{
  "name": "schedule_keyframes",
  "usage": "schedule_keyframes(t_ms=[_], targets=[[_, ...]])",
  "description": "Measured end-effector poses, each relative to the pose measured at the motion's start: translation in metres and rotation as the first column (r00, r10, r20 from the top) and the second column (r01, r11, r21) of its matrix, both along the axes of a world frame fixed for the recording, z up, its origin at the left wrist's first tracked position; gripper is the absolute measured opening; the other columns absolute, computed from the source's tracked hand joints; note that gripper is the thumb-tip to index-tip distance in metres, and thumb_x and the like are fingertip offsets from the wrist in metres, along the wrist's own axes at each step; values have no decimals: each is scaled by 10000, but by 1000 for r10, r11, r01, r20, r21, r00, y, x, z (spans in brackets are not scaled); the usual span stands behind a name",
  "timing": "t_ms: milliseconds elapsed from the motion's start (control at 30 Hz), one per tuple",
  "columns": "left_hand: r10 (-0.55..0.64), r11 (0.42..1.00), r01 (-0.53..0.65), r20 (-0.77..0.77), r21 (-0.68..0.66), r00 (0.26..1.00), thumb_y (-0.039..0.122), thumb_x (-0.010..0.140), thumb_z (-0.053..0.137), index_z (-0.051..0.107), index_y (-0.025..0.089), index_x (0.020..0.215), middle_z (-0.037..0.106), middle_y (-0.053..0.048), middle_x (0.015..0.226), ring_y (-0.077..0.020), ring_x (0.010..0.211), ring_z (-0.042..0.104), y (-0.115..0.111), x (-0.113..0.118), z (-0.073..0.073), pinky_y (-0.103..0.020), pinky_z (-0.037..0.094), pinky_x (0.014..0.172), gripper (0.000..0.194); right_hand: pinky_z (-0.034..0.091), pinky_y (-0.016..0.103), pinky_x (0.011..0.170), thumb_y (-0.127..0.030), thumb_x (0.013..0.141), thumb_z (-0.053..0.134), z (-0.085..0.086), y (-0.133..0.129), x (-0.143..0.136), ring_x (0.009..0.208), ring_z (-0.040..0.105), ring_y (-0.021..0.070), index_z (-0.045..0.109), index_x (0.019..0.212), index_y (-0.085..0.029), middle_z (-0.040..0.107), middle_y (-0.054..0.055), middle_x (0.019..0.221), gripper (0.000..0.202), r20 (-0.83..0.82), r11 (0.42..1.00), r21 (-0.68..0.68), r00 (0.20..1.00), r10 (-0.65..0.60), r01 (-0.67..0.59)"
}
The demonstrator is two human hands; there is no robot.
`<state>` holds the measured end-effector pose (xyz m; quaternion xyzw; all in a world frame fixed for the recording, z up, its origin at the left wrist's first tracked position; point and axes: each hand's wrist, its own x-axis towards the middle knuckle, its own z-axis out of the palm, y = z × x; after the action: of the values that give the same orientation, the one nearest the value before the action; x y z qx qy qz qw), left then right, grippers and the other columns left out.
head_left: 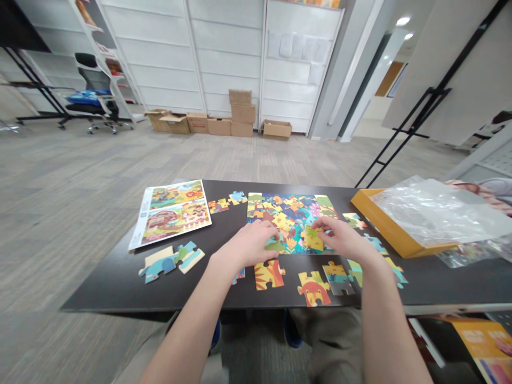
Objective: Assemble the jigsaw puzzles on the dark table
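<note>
My right hand [338,234] pinches a yellow-green puzzle piece [313,238] by its right edge, above the colourful puzzle board [296,244]. At the board's lower left, my left hand [254,242] has its fingers curled onto a green puzzle piece [276,246]; its far fingertips are partly hidden. Several loose pieces lie on top of the board. In front of it, near the table edge, are an orange-and-yellow piece [269,274], a piece with a red animal face [314,289] and a teal-and-grey piece [338,278].
On the black table [108,282], a picture sheet [172,213] lies at left, with joined blue pieces [162,264] before it. Further pieces [219,206] are behind my left hand. An orange box [394,232] with clear plastic wrap [440,213] stands at right.
</note>
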<state>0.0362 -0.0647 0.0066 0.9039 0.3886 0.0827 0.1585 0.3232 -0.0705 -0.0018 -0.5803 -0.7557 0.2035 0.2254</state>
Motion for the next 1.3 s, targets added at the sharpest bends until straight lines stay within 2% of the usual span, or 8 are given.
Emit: schedule_keyframes(t_ms=[233,367,533,600,667,867,1033,1300], targets=[[0,1000,0,10,5,1000,381,848,723,677,221,1117,664,-80,1186,-286,1136,608,-1,1,0,-391,495,935,316,526,327,746,-181,798,539,-6,5,-2,819,681,202,690,936,-219,752,42,933,208,110,1000,3,994,-8,8],[5,1000,-5,14,0,1000,381,837,735,679,225,1111,665,-78,1178,-284,1125,616,-1,2,0,-387,507,918,320,522,357,805,-281,841,574,-2,3,-4,877,680,223,711,953,-217,753,54,975,188,143,1000,3,990,5,-5],[9,999,-2,203,-37,979,318,895,648,693,211,1065,698,-71,1151,-230,1088,646,4,-6,3,-346,513,945,207,532,388,840,-419,770,722,0,0,-6,934,677,260,726,966,-213,742,79,1018,284,168,1000,-3,986,19,-18],[77,997,-77,285,-12,955,264,954,523,702,213,1020,724,-62,1104,-208,1045,663,10,-17,6,-342,514,949,198,537,390,852,-397,749,749,0,-1,-6,941,682,258,721,996,-217,739,81,1049,307,153,1000,-10,988,26,-24],[212,972,-233,307,32,928,247,971,456,701,209,1024,736,-66,1086,-220,1029,671,15,-32,9,-368,517,944,253,536,398,880,-374,739,760,1,-2,-6,976,679,263,714,1025,-217,734,85,1078,329,142,999,-18,989,43,-40],[425,872,-475,298,120,855,288,944,480,692,207,1036,747,-66,1070,-232,962,695,19,-70,15,-368,525,893,245,535,414,901,-327,724,757,5,-3,-6,981,680,270,711,998,-222,733,77,1053,297,167,998,-38,985,50,-44],[456,852,-501,257,151,852,305,928,489,690,204,1010,754,-69,1070,-244,978,699,16,-82,15,-369,521,900,239,547,391,870,-320,714,755,6,-5,-5,943,689,259,706,987,-230,734,65,1043,292,176,997,-60,983,48,-38],[444,879,-465,174,106,879,294,918,488,690,203,1012,760,-63,1049,-235,956,707,17,-87,8,-353,525,867,241,538,394,890,-339,730,736,15,-9,-8,1005,684,274,697,980,-240,744,63,1081,272,168,996,-63,983,72,-62]])
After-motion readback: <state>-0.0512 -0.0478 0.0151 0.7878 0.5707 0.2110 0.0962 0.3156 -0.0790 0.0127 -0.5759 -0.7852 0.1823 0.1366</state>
